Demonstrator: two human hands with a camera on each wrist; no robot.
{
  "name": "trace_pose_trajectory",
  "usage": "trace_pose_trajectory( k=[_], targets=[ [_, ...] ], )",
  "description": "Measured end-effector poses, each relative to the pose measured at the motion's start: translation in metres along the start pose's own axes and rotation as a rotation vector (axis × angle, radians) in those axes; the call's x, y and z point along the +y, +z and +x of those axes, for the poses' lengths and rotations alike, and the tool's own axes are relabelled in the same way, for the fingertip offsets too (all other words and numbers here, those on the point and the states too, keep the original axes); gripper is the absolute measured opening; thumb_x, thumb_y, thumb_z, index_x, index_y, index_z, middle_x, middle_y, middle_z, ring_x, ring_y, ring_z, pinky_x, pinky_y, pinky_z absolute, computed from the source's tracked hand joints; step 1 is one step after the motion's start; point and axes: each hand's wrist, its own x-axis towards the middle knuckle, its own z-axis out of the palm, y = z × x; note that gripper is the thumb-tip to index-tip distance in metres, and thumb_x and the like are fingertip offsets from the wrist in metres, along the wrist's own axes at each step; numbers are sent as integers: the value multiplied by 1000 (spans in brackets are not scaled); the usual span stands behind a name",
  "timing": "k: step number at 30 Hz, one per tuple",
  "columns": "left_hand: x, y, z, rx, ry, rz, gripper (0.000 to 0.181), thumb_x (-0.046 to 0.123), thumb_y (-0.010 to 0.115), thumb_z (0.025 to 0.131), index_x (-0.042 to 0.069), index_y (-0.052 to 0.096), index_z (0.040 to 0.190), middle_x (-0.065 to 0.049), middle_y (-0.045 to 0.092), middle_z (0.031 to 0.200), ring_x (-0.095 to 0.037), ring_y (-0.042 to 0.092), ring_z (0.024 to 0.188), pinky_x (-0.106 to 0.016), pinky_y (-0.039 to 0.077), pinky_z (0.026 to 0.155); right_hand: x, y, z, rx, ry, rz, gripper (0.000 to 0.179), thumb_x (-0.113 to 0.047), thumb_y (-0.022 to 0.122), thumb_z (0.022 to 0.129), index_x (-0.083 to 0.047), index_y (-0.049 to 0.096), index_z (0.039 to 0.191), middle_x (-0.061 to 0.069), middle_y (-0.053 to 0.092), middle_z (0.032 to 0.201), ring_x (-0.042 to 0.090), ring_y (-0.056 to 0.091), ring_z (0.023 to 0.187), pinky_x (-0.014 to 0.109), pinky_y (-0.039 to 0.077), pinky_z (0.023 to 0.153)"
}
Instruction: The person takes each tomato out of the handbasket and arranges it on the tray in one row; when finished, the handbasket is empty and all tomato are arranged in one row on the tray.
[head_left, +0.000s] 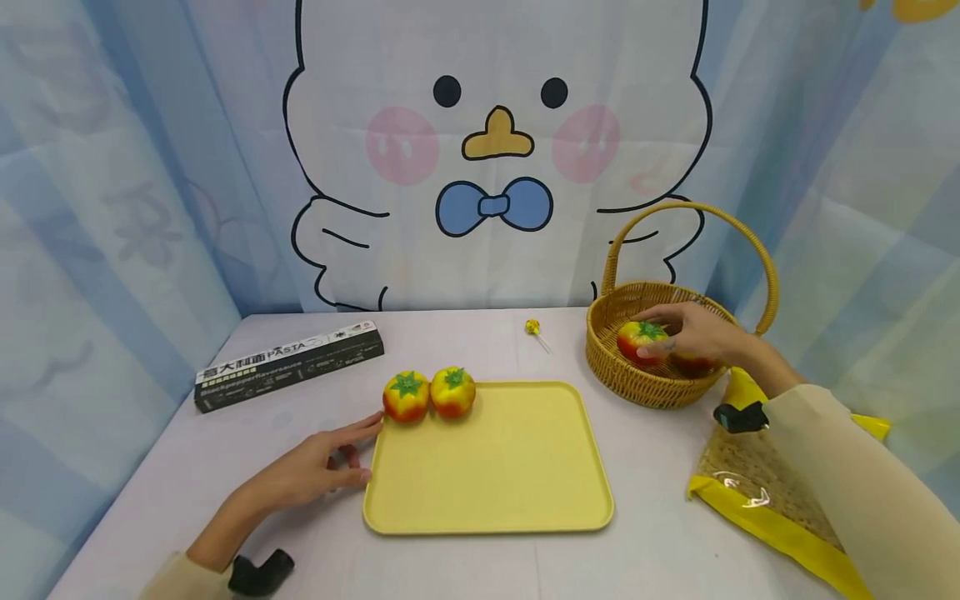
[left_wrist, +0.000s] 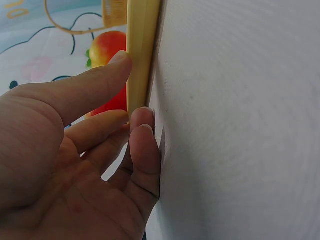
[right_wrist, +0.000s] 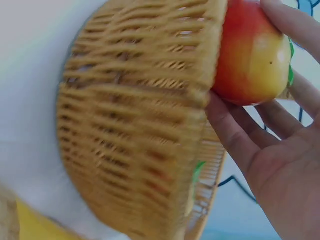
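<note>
My right hand [head_left: 692, 335] grips a red-and-yellow tomato [head_left: 642, 340] with a green leafy top at the wicker basket [head_left: 626, 379]. In the right wrist view, that tomato [right_wrist: 252, 55] shows beside the basket's rim, between thumb and fingers. Another tomato [head_left: 690, 363] lies in the basket, partly hidden by the hand. My left hand [head_left: 315, 467] touches the left edge of the yellow tray [head_left: 495, 467], thumb and fingertips spread along it. Two tomatoes, one left [head_left: 406, 397] and one right [head_left: 453, 392], sit side by side at the tray's far left corner.
A black-and-white pasta box [head_left: 288, 367] lies at the back left. A yellow-wrapped lollipop [head_left: 533, 327] lies behind the tray. Under the right forearm is a clear-and-yellow bag of pasta [head_left: 765, 483]. The basket's tall handle [head_left: 768, 275] arches above it.
</note>
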Motion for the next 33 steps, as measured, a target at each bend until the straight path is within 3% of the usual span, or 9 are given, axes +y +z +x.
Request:
trace_pose_trajectory(
  k=[6, 13, 16, 28, 33],
  targets=[
    [1, 0, 0, 0, 7, 0, 80, 31, 79, 95, 8, 42, 163, -18, 47, 163, -8, 53, 85, -23, 44, 70, -22, -1, 2, 36, -24, 43, 66, -39, 81, 94, -12, 59, 150, 19, 62, 150, 38, 62, 131, 58, 50, 109],
    [2, 0, 0, 2, 9, 4, 81, 31, 79, 95, 8, 41, 163, -18, 51, 159, -8, 53, 85, -23, 44, 70, -44, 6, 6, 30, -35, 155, 63, -34, 83, 93, -13, 61, 148, 16, 65, 144, 30, 65, 119, 27, 57, 92],
    [2, 0, 0, 4, 3, 5, 81, 31, 80, 95, 9, 41, 163, -18, 52, 157, -8, 54, 85, -23, 44, 70, -52, 12, 8, 27, -61, 199, 63, -31, 85, 92, -13, 62, 147, 15, 65, 143, 29, 66, 118, 21, 56, 90],
    [1, 0, 0, 2, 12, 2, 80, 31, 79, 96, 8, 42, 163, -18, 50, 161, -8, 54, 84, -23, 44, 70, -78, 43, 17, 29, -100, 270, 64, -32, 88, 88, -16, 65, 146, 13, 66, 137, 27, 64, 111, 23, 56, 90],
    [1, 0, 0, 1, 13, 1, 80, 31, 79, 96, 8, 42, 162, -19, 47, 164, -8, 54, 84, -23, 45, 70, -84, 53, 23, 16, -131, 295, 62, -31, 87, 88, -17, 65, 145, 11, 67, 137, 25, 63, 109, 29, 56, 92]
  ],
)
